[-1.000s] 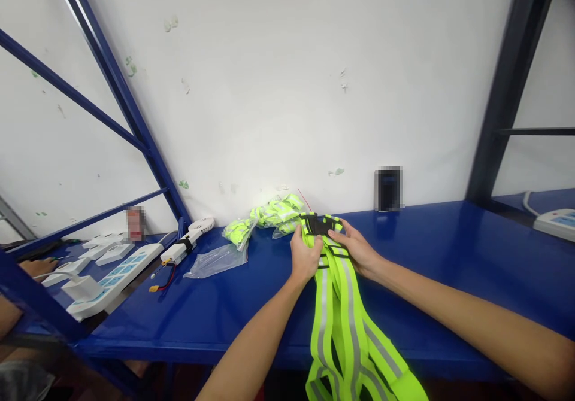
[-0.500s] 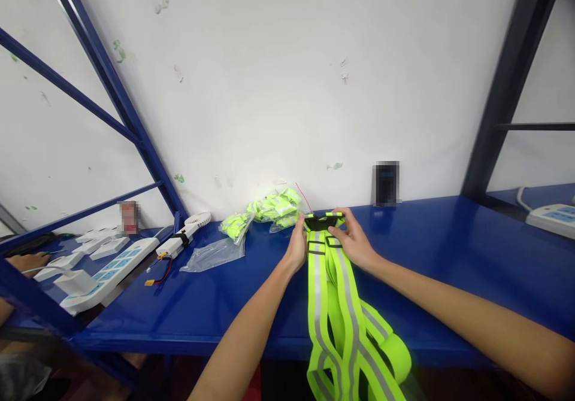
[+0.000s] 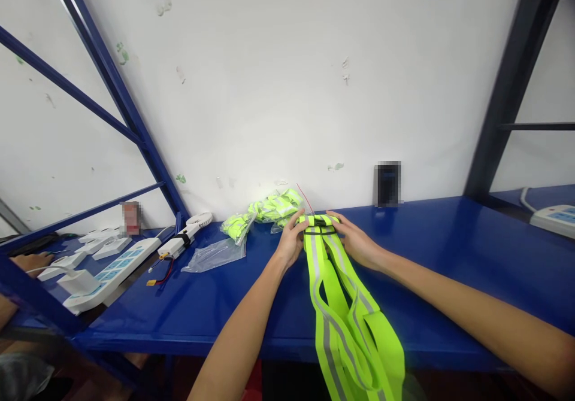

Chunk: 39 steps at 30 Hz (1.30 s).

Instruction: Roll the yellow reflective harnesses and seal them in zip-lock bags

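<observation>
A neon-yellow reflective vest made of elastic straps [image 3: 332,311], with grey stripes, runs from my hands toward me and hangs over the table's front edge. My left hand [image 3: 291,240] grips the left side of its folded top end. On the other side, my right hand [image 3: 354,240] has its fingers closed around the same fold. Black buckle parts show at the fold between the hands. Behind my left hand, against the wall, lie plastic bags of folded neon-yellow straps [image 3: 276,206].
A flattened clear plastic bag [image 3: 214,255] lies left on the blue table [image 3: 179,323]. Near it are a white handheld fan [image 3: 197,220] and a battery pack with wires [image 3: 173,246]. Power strips [image 3: 114,275] stand further left, where another person's hand [image 3: 31,262] shows. A dark pixelated object [image 3: 388,184] leans on the wall.
The top end of the straps has been folded over, covering more of the black buckle. The hanging straps have risen and shifted slightly. Both hands stay on the sides of the fold.
</observation>
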### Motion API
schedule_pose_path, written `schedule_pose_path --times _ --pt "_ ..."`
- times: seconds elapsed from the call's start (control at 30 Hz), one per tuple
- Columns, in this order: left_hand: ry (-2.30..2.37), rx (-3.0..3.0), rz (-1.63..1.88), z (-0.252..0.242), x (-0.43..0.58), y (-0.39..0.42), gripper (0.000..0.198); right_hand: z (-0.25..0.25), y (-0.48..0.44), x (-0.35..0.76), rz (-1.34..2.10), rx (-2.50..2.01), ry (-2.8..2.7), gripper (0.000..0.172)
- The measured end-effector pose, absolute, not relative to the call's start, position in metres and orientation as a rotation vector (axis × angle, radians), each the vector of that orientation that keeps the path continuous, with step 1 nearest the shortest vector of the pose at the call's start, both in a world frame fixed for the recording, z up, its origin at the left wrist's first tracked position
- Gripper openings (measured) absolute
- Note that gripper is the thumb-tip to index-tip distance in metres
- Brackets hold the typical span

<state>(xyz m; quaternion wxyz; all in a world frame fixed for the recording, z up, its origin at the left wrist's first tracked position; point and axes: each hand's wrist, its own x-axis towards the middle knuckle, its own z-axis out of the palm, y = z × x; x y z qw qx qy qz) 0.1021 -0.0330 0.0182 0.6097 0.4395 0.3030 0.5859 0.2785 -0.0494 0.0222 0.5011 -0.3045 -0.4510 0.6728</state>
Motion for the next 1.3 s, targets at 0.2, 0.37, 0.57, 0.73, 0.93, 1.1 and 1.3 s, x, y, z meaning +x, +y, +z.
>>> schedule_pose_path --times 0.2,0.37,0.57,0.73,0.93,1.1,1.3 --pt "0.723 1.075 1.282 0.009 0.095 -0.028 0.070 0.027 -0.053 0.277 1.546 -0.809 -0.943 0.062" --pt "0.670 1.186 1.207 0.010 0.093 -0.029 0.051 0.019 -0.048 0.278 1.610 -0.729 -1.034 0.037" --pt "0.757 1.207 1.106 0.003 0.097 -0.031 0.066 0.007 -0.040 0.280 1.520 -0.740 -1.034 0.040" --pt "0.722 1.190 1.121 0.000 0.107 -0.032 0.069 0.003 -0.035 0.283 1.400 -0.810 -1.069 0.046" --pt "0.656 1.130 1.216 0.004 0.114 -0.032 0.064 0.004 -0.039 0.282 1.243 -0.820 -1.200 0.040" --pt "0.735 1.179 1.301 0.000 0.109 -0.027 0.058 0.007 -0.047 0.280 1.347 -0.857 -1.320 0.073" --pt "0.800 1.449 1.320 -0.002 0.104 -0.025 0.048 0.004 -0.044 0.282 1.193 -0.835 -1.448 0.075"
